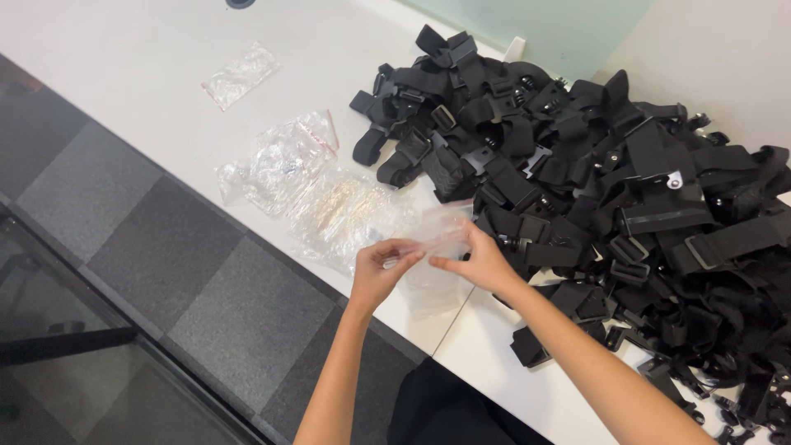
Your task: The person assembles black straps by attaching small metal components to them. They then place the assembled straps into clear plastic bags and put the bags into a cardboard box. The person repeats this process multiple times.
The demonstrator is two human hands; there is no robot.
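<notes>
My left hand (381, 272) and my right hand (476, 260) meet over the near edge of a white table (148, 49). Both pinch the same small clear plastic bag (437, 235), held just above the tabletop. Beneath and left of my hands lies a heap of clear plastic bags (313, 185), some with red strips. To the right a big pile of black straps and buckles (610, 189) covers the table, its nearest pieces touching my right wrist area.
One single clear bag (241, 74) lies apart at the far left of the table. Grey carpet tiles (189, 280) run along the table's near edge. A dark glass surface (74, 363) is at the lower left. A frosted panel (544, 25) stands behind the table.
</notes>
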